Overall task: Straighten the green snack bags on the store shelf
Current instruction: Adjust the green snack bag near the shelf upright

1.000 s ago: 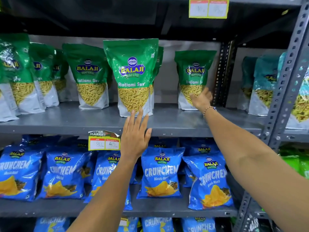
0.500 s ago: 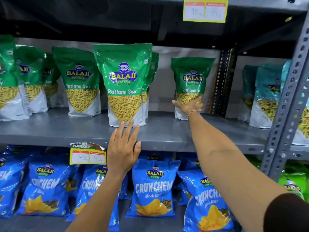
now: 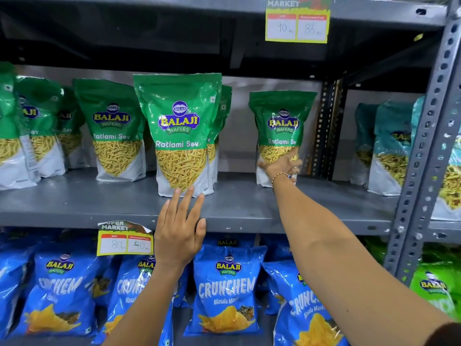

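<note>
Standing along the grey shelf (image 3: 74,203) are the green snack bags, and I am taking the front-centre Ratlami Sev bag (image 3: 178,136) as my landmark. Far to its left, a cluster of green bags (image 3: 30,126) is crowding the shelf's end, overlapping one another. Just left of the landmark and set further back, another green bag (image 3: 116,131) is standing upright. Below and left of the landmark, a yellow price tag (image 3: 124,239) is hanging off the shelf's front lip. My left hand (image 3: 179,228) is spreading flat and open, fingers apart, directly below the landmark, fingertips (image 3: 190,189) touching or nearly touching its bottom edge. Behind the landmark, more green bags (image 3: 223,113) are peeking out on its right. Well right of the landmark, a lone green bag (image 3: 282,126) is standing deep on the shelf, and my right hand (image 3: 280,166) is closing around its lower part, thumb on one side, fingers on the other. Below the landmark, blue chip bags (image 3: 225,290) are filling the lower shelf.
</note>
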Demonstrator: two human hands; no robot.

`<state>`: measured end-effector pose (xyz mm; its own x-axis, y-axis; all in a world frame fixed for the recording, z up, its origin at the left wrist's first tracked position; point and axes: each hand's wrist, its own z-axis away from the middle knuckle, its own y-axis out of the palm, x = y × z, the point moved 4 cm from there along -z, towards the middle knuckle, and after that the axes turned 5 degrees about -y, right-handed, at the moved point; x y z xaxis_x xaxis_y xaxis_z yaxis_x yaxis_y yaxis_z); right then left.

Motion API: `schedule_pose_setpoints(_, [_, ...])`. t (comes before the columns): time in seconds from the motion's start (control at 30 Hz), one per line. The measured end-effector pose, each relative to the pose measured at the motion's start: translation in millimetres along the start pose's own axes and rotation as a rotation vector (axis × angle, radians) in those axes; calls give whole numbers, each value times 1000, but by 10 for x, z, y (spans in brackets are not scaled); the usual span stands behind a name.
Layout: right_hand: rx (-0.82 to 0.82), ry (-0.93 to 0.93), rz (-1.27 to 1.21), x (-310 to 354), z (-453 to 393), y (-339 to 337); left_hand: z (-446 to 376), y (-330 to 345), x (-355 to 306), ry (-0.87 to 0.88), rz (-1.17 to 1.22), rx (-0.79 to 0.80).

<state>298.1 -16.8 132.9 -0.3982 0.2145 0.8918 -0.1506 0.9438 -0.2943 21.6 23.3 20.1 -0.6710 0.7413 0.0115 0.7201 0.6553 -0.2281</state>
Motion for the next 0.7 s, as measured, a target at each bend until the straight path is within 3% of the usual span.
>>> schedule_pose_setpoints(0.23, [46, -54, 53, 9, 321, -226, 1, -57, -23, -17, 16, 72])
schedule_pose_setpoints(0.7, [-28, -77, 103, 57, 873, -720, -28, -159, -39, -56, 68, 305])
